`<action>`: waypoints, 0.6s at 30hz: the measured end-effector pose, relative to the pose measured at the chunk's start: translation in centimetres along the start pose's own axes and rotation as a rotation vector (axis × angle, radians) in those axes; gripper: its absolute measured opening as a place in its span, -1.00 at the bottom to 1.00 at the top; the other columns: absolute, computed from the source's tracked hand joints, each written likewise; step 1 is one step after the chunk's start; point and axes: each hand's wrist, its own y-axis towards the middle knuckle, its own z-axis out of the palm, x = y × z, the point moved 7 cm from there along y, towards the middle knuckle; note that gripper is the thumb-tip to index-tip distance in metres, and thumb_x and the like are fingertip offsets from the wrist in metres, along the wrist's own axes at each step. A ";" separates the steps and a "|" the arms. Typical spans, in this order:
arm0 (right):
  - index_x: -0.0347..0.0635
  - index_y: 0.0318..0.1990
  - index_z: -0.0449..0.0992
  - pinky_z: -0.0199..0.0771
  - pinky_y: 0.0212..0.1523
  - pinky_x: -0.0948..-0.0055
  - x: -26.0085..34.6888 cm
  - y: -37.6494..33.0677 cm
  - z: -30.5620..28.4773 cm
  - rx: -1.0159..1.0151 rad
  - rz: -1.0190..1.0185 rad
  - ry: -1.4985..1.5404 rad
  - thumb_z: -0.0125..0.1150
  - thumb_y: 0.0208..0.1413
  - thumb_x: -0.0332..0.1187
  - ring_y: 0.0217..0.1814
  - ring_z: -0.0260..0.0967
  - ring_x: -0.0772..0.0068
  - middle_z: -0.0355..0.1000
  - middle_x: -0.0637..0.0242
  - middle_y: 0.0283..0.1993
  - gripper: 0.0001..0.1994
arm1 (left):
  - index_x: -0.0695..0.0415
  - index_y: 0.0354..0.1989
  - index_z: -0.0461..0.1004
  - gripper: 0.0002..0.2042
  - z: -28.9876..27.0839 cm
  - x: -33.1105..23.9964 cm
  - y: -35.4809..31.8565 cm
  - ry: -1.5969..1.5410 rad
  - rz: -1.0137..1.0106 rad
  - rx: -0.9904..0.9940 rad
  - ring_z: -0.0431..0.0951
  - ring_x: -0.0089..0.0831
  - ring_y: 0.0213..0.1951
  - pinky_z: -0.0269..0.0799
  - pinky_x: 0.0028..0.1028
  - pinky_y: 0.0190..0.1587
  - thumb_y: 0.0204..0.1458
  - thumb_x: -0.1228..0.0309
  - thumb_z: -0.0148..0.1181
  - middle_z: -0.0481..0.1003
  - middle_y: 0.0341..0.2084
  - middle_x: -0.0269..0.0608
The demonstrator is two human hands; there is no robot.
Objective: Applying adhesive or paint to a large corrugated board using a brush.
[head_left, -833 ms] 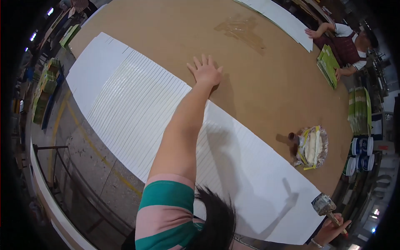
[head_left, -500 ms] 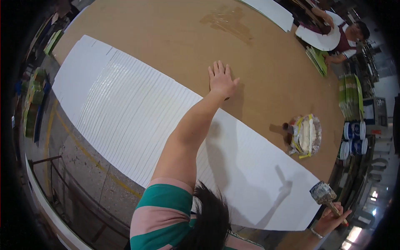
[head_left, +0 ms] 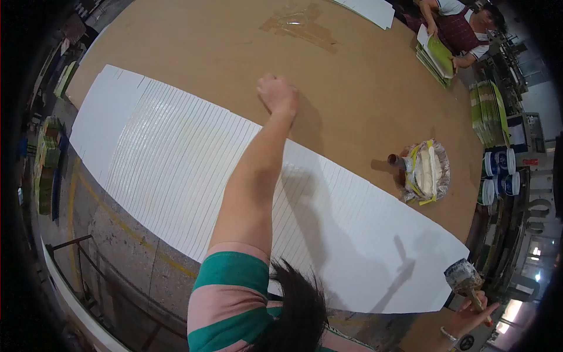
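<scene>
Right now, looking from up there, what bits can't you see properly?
All in the head view:
Left hand: its own back hides the palm; I can't tell if it holds anything.
Overlapping white sheets: partly covered by the left forearm and dark hair.
Far white sheets: cut off by the top edge.
Right hand: too small to show each finger's grip on the paintbrush.

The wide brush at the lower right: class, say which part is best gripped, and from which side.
Grip the brush by its slim handle, probably best from the picture's lower right, where the right hand holds it. The handle points that way, while the broad, smeared head faces upper left.
</scene>
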 end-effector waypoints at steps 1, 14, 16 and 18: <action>-0.19 -0.57 0.35 0.01 -0.72 0.71 0.1 -0.2 -0.1 0.059 0.001 -0.016 -0.24 0.27 0.12 -0.77 -0.07 0.65 0.20 0.41 -0.61 -0.43 | 0.11 -0.30 0.57 -0.78 -0.3 1.3 0.9 -0.036 -0.078 -0.003 0.28 -0.19 0.02 0.17 -0.25 0.05 -0.10 0.33 0.11 0.38 -0.11 -0.14; -0.19 -0.55 0.32 -0.14 -0.78 0.71 1.1 -1.0 2.3 -0.048 -0.025 -0.128 -0.30 0.29 0.09 -0.78 -0.14 0.69 0.14 0.40 -0.63 -0.44 | 0.17 -0.26 0.58 -0.72 2.1 1.2 4.4 -0.010 -0.149 0.066 -0.25 0.04 0.37 -0.42 0.07 0.33 -0.05 0.26 0.13 -0.05 0.33 -0.03; -0.19 -0.55 0.32 -0.14 -0.78 0.71 0.7 -0.8 2.1 -0.004 -0.005 -0.094 -0.31 0.29 0.09 -0.78 -0.14 0.69 0.15 0.39 -0.63 -0.44 | 0.18 -0.28 0.59 -0.73 2.7 1.4 4.6 0.001 -0.142 0.072 -0.26 0.03 0.37 -0.42 0.05 0.34 -0.05 0.26 0.13 -0.05 0.34 -0.04; -0.19 -0.55 0.32 -0.14 -0.78 0.71 0.5 -0.7 2.1 0.039 0.012 -0.058 -0.31 0.29 0.09 -0.78 -0.14 0.69 0.15 0.38 -0.62 -0.44 | 0.19 -0.31 0.59 -0.73 3.0 1.7 4.9 0.010 -0.135 0.077 -0.26 0.02 0.38 -0.41 0.03 0.35 -0.06 0.26 0.13 -0.06 0.34 -0.05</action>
